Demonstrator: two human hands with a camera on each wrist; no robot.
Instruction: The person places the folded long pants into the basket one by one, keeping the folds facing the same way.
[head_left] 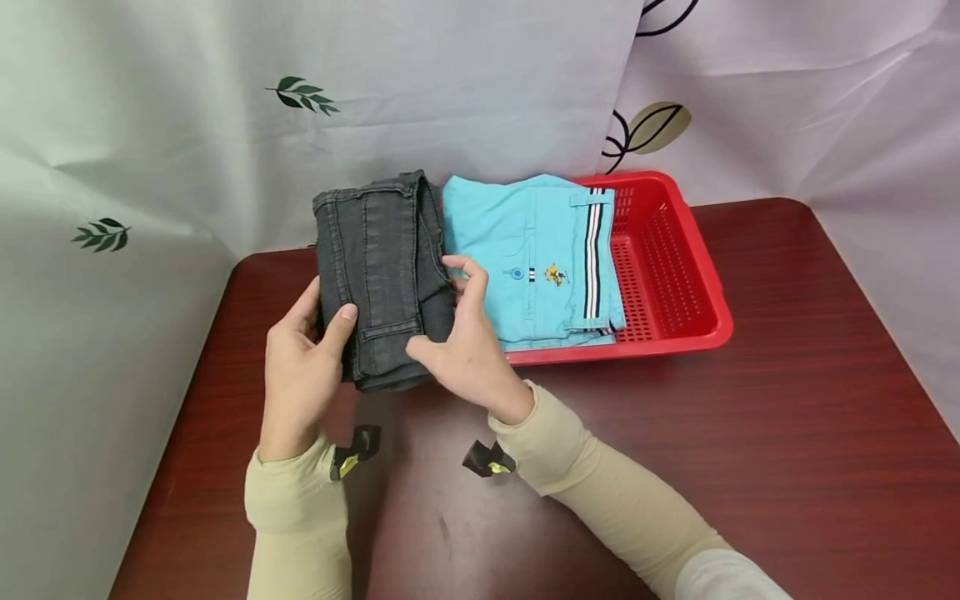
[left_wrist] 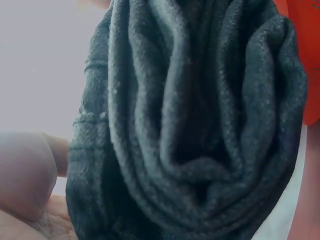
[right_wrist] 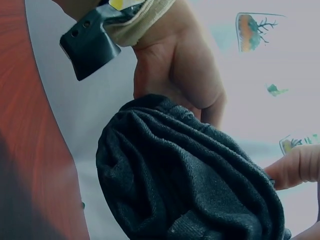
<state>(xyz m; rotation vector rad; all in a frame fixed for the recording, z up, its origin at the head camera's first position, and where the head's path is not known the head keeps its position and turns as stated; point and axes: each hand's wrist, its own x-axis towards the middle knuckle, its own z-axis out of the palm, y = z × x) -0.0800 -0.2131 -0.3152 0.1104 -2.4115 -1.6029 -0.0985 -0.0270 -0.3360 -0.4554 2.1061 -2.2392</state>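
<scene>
A folded bundle of dark grey jeans (head_left: 386,258) is held up over the left part of the table, waistband and belt loops showing. My left hand (head_left: 300,367) grips its left edge, thumb across the front and fingers behind. At the right edge, my right hand (head_left: 468,342) holds the bundle with bent fingers near the pocket and the thumb lower down over the front. Rolled layers of the jeans (left_wrist: 200,120) fill the left wrist view. The right wrist view shows the other end of the jeans (right_wrist: 185,175), with the left hand (right_wrist: 180,70) beyond.
Behind and right of the jeans, a red plastic basket (head_left: 708,308) stands on the reddish-brown table (head_left: 787,417). Folded light blue shorts (head_left: 517,242) with a striped band lie in its left part. White curtain (head_left: 450,92) with leaf prints borders the table's back and sides.
</scene>
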